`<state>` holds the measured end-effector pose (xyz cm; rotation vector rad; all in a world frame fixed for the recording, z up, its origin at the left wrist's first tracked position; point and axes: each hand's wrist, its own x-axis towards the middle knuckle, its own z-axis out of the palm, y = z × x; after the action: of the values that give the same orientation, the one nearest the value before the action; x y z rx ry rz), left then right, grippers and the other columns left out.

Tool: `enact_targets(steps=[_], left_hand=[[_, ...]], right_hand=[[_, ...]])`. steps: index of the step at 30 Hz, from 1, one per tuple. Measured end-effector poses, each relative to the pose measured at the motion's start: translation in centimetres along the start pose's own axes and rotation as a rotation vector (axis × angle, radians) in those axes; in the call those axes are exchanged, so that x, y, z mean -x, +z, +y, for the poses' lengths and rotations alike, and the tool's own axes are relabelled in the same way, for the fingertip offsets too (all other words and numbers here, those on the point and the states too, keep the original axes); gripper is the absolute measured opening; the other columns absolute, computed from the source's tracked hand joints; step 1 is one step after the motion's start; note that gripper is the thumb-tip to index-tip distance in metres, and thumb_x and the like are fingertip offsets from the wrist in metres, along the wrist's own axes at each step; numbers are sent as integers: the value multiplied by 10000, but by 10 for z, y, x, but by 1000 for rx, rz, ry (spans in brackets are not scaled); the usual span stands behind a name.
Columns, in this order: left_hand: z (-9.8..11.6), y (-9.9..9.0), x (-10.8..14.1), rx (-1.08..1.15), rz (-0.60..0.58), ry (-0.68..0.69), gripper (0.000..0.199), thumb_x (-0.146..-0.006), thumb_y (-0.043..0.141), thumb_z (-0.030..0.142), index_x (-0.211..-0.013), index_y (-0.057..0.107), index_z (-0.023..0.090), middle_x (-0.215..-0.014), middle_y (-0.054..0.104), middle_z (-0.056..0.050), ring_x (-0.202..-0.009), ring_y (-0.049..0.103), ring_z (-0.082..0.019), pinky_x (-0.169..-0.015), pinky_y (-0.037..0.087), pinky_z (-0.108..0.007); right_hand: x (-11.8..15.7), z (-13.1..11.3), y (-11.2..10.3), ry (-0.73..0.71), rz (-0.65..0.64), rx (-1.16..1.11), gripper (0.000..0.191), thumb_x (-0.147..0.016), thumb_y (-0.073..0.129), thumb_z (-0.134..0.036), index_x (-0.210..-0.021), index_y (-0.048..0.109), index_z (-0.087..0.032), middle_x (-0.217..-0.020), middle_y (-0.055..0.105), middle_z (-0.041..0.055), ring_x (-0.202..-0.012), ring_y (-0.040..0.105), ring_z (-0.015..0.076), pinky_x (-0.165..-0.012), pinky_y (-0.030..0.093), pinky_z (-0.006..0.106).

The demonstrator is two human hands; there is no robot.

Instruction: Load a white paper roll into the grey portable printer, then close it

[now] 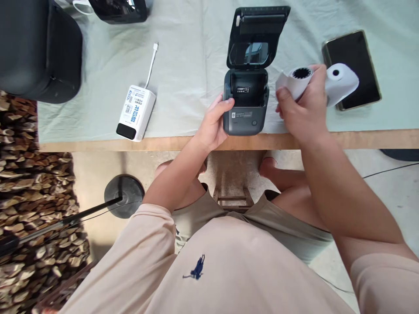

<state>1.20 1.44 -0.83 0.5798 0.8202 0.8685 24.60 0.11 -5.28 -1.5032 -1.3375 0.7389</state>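
Note:
A small dark grey printer (244,121) stands near the table's front edge, its lid (257,39) raised and its compartment showing nothing inside. My left hand (214,120) grips the printer's left side, with the thumb on its rim. To the right of the printer, my right hand (303,100) is closed around a white paper roll (296,83) with a dark toothed core, and a loose end of paper sticks out to the left. A second white object with a small dark hole (342,83) lies just right of that hand, partly over a phone (355,65).
A white power bank (136,111) with a short cable lies on the left of the cloth-covered table (183,65). A black case (39,48) fills the far left corner. Beside it at the back is a glossy black object (121,8). Below left stands a round stand base (124,187).

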Motion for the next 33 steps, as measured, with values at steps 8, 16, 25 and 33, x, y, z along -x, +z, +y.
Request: enact_targets(steps=[8,16,25,33], left_hand=[[-1,0,0,1,-19,10,119,-995,693,348,-1053,713,246,-1128,868,-50,-1351,824,-305,-1093,714,-408],[1,2,1,8,19,-20,125,-995,722,365,-1042,704,251,-1134,876,-46,-1367,825,-305,-1115,713,-407],[-1,-2,0,-17,-25,9,104,-1000,698,353,-1032,717,255,-1076,878,-36,-1290,847,-282,-1068,725,-392],[-2,-4,-2,-22,-6,1,189,-993,725,382,-1137,734,260,-1069,867,-28,-1268,853,-294,-1059,728,-422]], right_hand=[[2,-16,-6,-145,-39,308,312,-939,785,-404,-1169,583,-341,-1228,666,103,-1173,631,333,-1075,541,532],[3,-16,-1,0,-16,350,504,-777,733,-252,-1238,553,-350,-1013,740,33,-829,636,276,-866,527,481],[14,-36,-20,-142,115,370,613,-655,582,-223,-1263,550,-298,-1282,723,114,-1094,685,311,-958,558,499],[-12,-27,-43,141,463,806,766,-680,894,-271,-1302,451,-339,-1425,605,136,-1358,589,418,-1197,377,671]])
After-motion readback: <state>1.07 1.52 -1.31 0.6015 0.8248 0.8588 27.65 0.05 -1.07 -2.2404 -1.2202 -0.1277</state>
